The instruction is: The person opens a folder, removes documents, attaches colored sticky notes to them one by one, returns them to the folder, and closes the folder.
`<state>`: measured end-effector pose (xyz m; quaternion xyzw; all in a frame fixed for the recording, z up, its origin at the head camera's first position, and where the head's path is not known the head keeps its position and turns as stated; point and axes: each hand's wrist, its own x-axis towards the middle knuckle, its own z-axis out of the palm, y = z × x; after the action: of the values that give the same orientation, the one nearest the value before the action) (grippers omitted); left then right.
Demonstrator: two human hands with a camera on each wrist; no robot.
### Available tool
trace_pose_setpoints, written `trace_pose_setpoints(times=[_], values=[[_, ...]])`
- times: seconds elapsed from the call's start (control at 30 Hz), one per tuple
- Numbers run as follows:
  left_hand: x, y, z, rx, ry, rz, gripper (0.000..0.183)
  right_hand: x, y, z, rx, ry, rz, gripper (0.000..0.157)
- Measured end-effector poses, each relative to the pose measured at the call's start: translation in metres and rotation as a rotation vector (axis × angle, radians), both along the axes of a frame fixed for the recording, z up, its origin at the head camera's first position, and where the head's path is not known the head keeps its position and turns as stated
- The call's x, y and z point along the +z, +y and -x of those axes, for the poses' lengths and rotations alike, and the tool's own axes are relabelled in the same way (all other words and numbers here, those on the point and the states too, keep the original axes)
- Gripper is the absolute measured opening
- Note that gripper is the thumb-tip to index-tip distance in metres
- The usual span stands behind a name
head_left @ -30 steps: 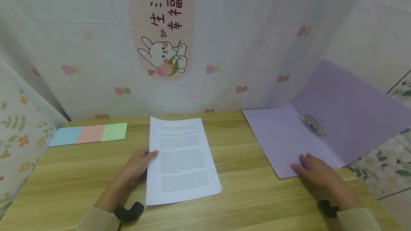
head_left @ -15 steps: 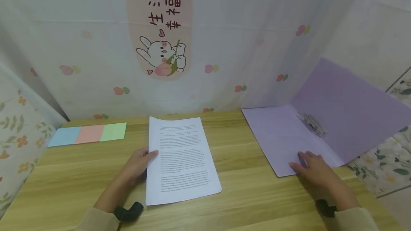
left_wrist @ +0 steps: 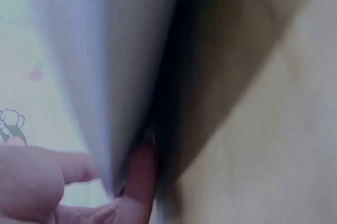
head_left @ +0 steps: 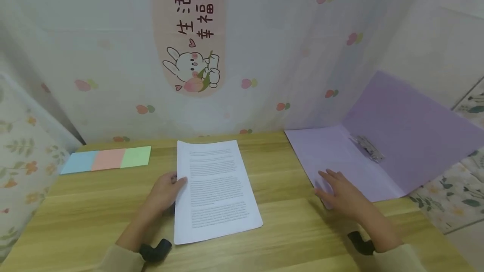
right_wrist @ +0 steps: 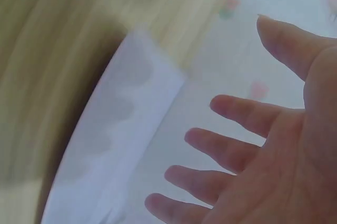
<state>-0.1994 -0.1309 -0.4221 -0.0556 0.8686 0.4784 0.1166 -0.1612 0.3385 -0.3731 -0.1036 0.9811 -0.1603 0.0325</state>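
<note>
A stack of printed paper point(head_left: 217, 192) stands at the middle of the table, its left edge raised off the wood. My left hand point(head_left: 164, 190) pinches that edge, thumb on top and fingers underneath; the left wrist view shows the sheets point(left_wrist: 116, 77) between thumb and fingers. Above the near left corner of an open purple folder point(head_left: 310, 146), my right hand point(head_left: 342, 194) hovers with its fingers spread and holds nothing. In the right wrist view the fingers point(right_wrist: 210, 150) are straight and apart from the folder point(right_wrist: 121, 113). A metal clip point(head_left: 366, 148) sits by the folder's spine.
Blue, pink and green sticky notes point(head_left: 106, 159) lie in a row at the back left of the wooden table point(head_left: 94, 205). A patterned curtain point(head_left: 249, 53) hangs along the table's far edge. The folder's raised cover point(head_left: 412, 125) leans out past the right edge.
My right hand has come off the folder's near edge and moved left, over its near left corner. The left hand still holds the paper stack in much the same place.
</note>
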Motion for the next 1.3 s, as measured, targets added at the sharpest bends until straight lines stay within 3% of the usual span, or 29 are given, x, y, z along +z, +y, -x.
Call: trace_pose_setpoints(times=[0.17,0.4,0.6,0.93,1.3], values=[[0.005,0.001,0.0,0.032,0.043,0.071,0.047,-0.003,-0.045,0.0,0.119,0.013,0.021,0.07],[0.003,0.006,0.002,0.04,0.107,0.096,0.04,-0.017,-0.104,0.015,0.297,-0.118,0.079,0.075],[0.001,0.013,0.002,0.052,0.135,0.184,0.037,-0.029,-0.136,0.034,0.366,-0.204,0.102,0.089],[0.005,0.019,-0.001,0.103,0.119,0.266,0.034,-0.038,-0.148,0.045,0.392,-0.258,0.023,0.102],[0.006,0.023,0.002,0.062,0.148,0.335,0.024,-0.034,-0.142,0.042,0.399,-0.28,0.026,0.103]])
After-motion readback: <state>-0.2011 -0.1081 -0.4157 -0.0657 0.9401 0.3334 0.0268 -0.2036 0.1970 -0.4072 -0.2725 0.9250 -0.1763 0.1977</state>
